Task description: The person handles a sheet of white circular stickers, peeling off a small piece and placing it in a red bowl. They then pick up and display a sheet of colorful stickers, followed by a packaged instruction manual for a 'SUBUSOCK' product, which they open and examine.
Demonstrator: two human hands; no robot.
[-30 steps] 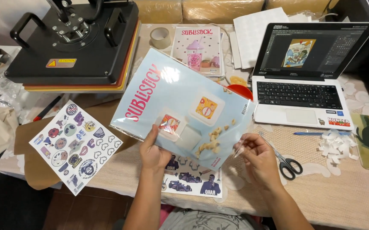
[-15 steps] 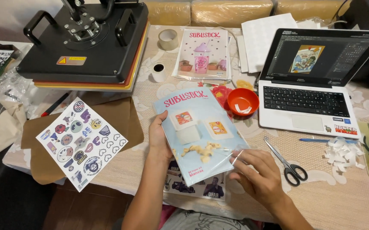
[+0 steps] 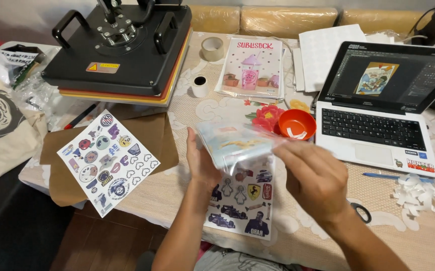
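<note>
Both my hands hold a clear plastic packet of light blue printed sheets point(image 3: 235, 141), tipped nearly flat above the table and blurred by motion. My left hand point(image 3: 201, 161) grips its left edge from below. My right hand point(image 3: 314, 179) holds its right end, fingers curled over the plastic. Directly beneath the packet lies a sticker sheet with cars and figures point(image 3: 241, 199) on the lace tablecloth.
A black heat press point(image 3: 122, 47) stands at back left. A second sticker sheet point(image 3: 107, 159) rests on brown paper. An open laptop point(image 3: 385, 108), an orange bowl point(image 3: 296, 124), a pink packet point(image 3: 252, 68), tape rolls point(image 3: 212, 48), scissors point(image 3: 363, 212), a blue pen point(image 3: 383, 176) and paper scraps point(image 3: 415, 193) surround me.
The packet has swung from upright facing me to nearly flat and lower. My right hand has moved up over its right end. The view has shifted nearer the table.
</note>
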